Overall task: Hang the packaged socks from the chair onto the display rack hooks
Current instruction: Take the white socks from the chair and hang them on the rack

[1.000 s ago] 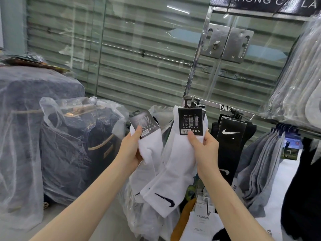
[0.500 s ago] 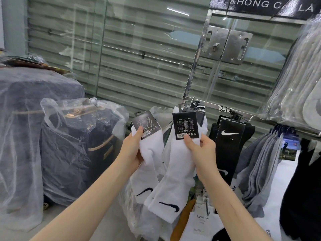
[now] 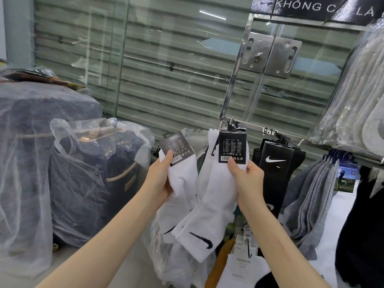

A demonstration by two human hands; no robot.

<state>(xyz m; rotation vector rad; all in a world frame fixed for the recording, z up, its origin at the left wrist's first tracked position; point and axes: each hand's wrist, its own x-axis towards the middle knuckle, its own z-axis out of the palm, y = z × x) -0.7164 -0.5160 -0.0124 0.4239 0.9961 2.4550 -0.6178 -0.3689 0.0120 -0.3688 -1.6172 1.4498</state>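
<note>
Pinching a white sock pack (image 3: pixel 216 196) just under its black card, the right hand (image 3: pixel 247 179) lifts it at frame centre to the rack hook (image 3: pixel 232 123), seemingly threading the hanger. Left hand (image 3: pixel 160 179) clasps another pack (image 3: pixel 180 169), waiting.

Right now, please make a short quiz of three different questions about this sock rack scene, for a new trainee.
1. True or false: the left hand holds a pair of black socks.
2. Which pair has its card up at the rack hook? A: the white pair in the right hand. B: the white pair in the left hand.
3. Fill in: the socks hanging just right of the right hand's pair are ____.

Key: 1 false, they are white. 2 A. 3 black.
</note>
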